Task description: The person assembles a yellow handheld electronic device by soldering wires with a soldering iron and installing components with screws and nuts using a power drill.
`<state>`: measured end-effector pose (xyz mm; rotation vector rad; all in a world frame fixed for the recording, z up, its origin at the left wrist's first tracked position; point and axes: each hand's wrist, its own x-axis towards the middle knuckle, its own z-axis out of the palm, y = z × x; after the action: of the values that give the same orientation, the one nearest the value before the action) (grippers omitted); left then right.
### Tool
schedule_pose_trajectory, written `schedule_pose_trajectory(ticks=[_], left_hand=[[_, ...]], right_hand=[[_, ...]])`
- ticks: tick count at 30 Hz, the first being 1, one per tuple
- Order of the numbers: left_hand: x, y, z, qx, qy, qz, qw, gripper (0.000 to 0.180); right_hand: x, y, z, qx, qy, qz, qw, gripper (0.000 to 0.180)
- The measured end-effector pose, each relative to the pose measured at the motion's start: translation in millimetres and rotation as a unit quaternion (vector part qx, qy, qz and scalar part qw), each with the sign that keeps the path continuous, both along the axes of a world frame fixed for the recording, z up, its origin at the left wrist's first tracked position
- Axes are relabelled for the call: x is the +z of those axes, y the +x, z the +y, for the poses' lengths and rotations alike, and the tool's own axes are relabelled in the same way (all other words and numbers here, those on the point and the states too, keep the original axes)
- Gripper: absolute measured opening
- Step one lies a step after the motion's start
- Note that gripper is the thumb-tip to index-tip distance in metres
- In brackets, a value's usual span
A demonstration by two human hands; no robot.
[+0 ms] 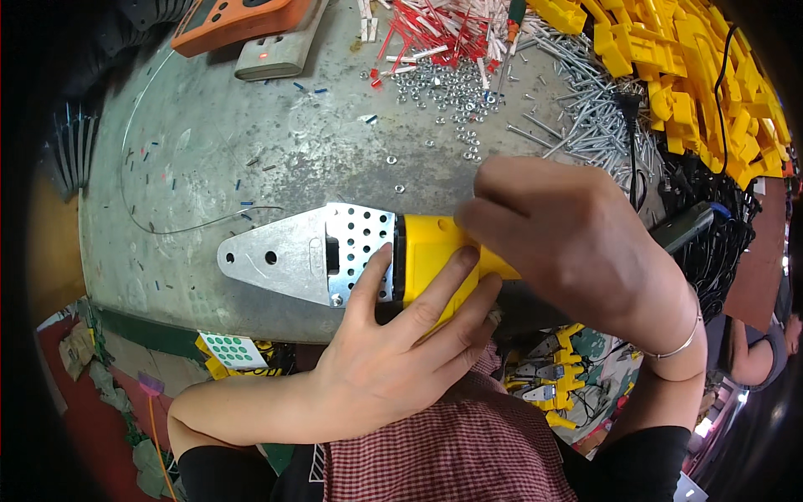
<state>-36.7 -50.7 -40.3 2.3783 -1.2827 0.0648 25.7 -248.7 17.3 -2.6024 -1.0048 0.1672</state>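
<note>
A tool with a yellow plastic body (422, 251) lies near the table's front edge. A tapered silver metal plate (288, 255) with two round holes sticks out to its left, and a shiny perforated metal sleeve (368, 230) joins plate and body. My left hand (393, 360) holds the tool, its fingers laid across the sleeve and yellow body. Over the body's right part is my right hand (560, 226), fingers curled in a pinch and slightly blurred. Whatever those fingertips hold is hidden.
Loose nuts (447, 92), long screws (594, 105) and red and white plastic pieces (435, 33) are heaped at the back. A screwdriver (513, 33) lies there too. Yellow plastic parts (669, 58) pile up far right, near black cables (719, 259). An orange device (238, 21) sits back left.
</note>
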Motion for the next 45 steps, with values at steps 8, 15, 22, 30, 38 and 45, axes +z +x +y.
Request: schedule_pose_trajectory(ticks=[8,15,22,30,38,45], left_hand=[[-4,-2,2,-0.012,-0.021,0.020,1.000,0.031],[1,-1,-1,-0.005,-0.013,0.009,1.000,0.026],[0,1,5,-0.026,0.018,-0.003,0.999,0.030],[26,29,5,-0.059,0.037,0.036,0.997,0.053],[16,40,-3,-0.045,-0.048,-0.007,0.998,0.047],[16,42,-1,-0.050,-0.068,0.002,0.996,0.047]], right_hand=[[2,7,16,0.115,-0.027,-0.065,0.991,0.013],[-26,27,-4,0.050,0.100,0.088,0.990,0.016],[-3,11,-51,-0.220,0.176,0.448,0.849,0.013],[-6,0,-90,-0.199,0.138,0.549,0.800,0.014],[-9,15,-84,-0.139,0.100,0.537,0.826,0.017],[-14,10,-85,-0.105,0.131,0.506,0.846,0.017]])
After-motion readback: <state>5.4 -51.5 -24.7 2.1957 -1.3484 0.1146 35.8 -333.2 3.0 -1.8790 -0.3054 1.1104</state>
